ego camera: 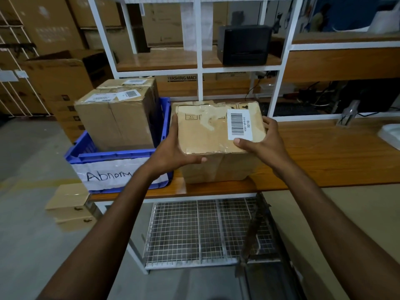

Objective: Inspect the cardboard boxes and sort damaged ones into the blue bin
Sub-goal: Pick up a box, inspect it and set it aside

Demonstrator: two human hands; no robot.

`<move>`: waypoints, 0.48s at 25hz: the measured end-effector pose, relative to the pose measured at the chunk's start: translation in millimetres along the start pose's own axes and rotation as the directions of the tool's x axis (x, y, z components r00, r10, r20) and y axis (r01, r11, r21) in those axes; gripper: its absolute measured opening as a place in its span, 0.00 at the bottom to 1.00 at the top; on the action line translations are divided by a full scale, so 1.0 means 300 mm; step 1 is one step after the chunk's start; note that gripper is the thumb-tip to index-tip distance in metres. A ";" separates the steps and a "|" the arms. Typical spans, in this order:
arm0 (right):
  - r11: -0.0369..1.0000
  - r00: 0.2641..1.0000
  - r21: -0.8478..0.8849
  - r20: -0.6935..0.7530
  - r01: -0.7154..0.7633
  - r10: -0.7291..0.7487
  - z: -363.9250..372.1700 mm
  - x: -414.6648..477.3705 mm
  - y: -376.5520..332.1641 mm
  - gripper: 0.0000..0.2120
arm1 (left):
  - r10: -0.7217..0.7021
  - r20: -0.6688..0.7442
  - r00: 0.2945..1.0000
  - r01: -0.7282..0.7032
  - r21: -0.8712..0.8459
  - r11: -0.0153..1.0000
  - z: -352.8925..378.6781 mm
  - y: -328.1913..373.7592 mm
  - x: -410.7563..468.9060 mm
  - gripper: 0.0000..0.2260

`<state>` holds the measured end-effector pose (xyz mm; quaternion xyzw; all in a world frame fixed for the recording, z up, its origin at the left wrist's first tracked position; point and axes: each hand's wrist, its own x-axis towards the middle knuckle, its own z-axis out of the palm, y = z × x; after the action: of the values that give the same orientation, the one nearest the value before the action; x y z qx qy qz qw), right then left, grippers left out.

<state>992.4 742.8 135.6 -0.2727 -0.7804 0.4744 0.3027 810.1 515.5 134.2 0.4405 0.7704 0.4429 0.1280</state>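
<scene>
Both hands grip one cardboard box from either side. The left hand wraps its left face, with the thumb lying across the front just under the top edge. The right hand curls round the right face, with its thumb pressed on the top beside a white barcode label. The box's top is covered in wrinkled, torn-looking clear tape. The box stands at the front edge of the wooden table, just right of the blue bin; I cannot tell whether it rests there or is lifted slightly.

At far left, two small flat cartons lie stacked on the floor below the table's corner. Next comes the blue bin, sitting on the left end of the table. A white paper strip on its front is handwritten "Abnorm", and the left forearm hides the rest. Inside the bin stands a taped brown box with white labels on top, and a second box is right behind it.

Under the table, below the hands, is a wire-mesh shelf. On the white-framed shelving behind the table, right of centre, sits a black printer. At the far right edge a white object lies on the table, only partly in view.
</scene>
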 end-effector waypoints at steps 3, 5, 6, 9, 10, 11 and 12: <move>0.997 0.998 0.048 0.003 0.057 -0.057 -0.032 -0.006 0.002 0.52 | 0.023 -0.164 0.986 -0.027 -0.021 0.999 0.013 0.034 -0.015 0.57; 0.994 0.996 0.059 -0.012 0.090 -0.089 -0.046 -0.012 -0.002 0.51 | 0.049 -0.268 0.962 -0.061 -0.034 0.998 0.014 0.051 -0.013 0.47; 0.993 0.995 0.060 -0.031 0.100 -0.099 -0.043 -0.014 0.001 0.50 | 0.066 -0.300 0.952 -0.080 -0.035 0.996 0.015 0.058 -0.014 0.43; 0.993 0.986 -0.023 -0.115 0.117 -0.119 -0.022 -0.017 0.002 0.44 | 0.066 -0.391 0.918 -0.082 -0.025 0.996 0.030 0.065 -0.012 0.31; 0.991 0.981 -0.056 -0.145 0.120 -0.127 -0.015 -0.019 -0.001 0.42 | 0.055 -0.428 0.902 -0.062 -0.003 0.998 0.036 0.073 -0.010 0.28; 0.990 0.977 -0.076 -0.166 0.121 -0.132 -0.013 -0.021 -0.004 0.41 | 0.048 -0.464 0.885 -0.042 0.025 0.999 0.039 0.078 -0.006 0.27; 0.989 0.975 -0.081 -0.173 0.127 -0.139 -0.011 -0.020 -0.009 0.39 | 0.042 -0.492 0.869 -0.022 0.046 0.999 0.040 0.081 0.000 0.26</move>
<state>998.5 739.4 138.0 -0.2714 -0.7826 0.3995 0.3928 830.9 527.8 146.7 0.3280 0.7786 0.5276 -0.0885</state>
